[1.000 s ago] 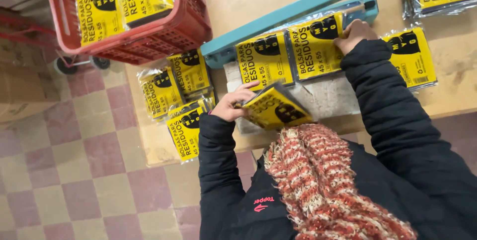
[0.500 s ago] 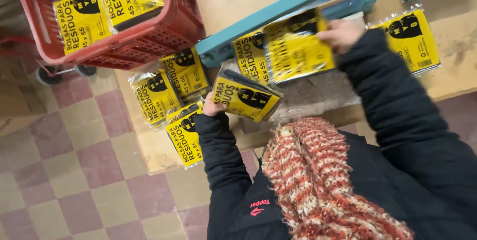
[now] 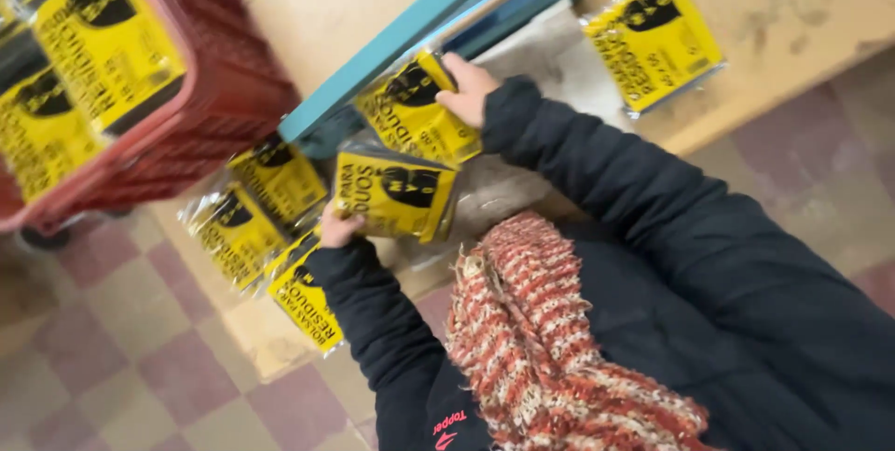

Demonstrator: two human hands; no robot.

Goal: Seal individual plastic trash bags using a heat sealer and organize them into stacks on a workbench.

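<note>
We see glossy yellow plastic packets with black print (image 3: 396, 192), a teal metal sealing bar (image 3: 392, 45) and a red plastic basket (image 3: 224, 87). Our knitted scarf (image 3: 550, 339) is red-and-cream striped.

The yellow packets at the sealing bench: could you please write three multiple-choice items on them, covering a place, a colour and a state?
1. Where is the packet in the right hand?
A. in the basket
B. at the teal sealer
C. on the floor

2. What colour is the basket?
A. red
B. green
C. white

3. What is the left hand doing?
A. hanging free
B. holding a yellow packet
C. resting flat on the sealer

Answers:
B, that packet lies against the teal sealer.
A, its walls are red.
B, it grips a packet's edge.
</note>
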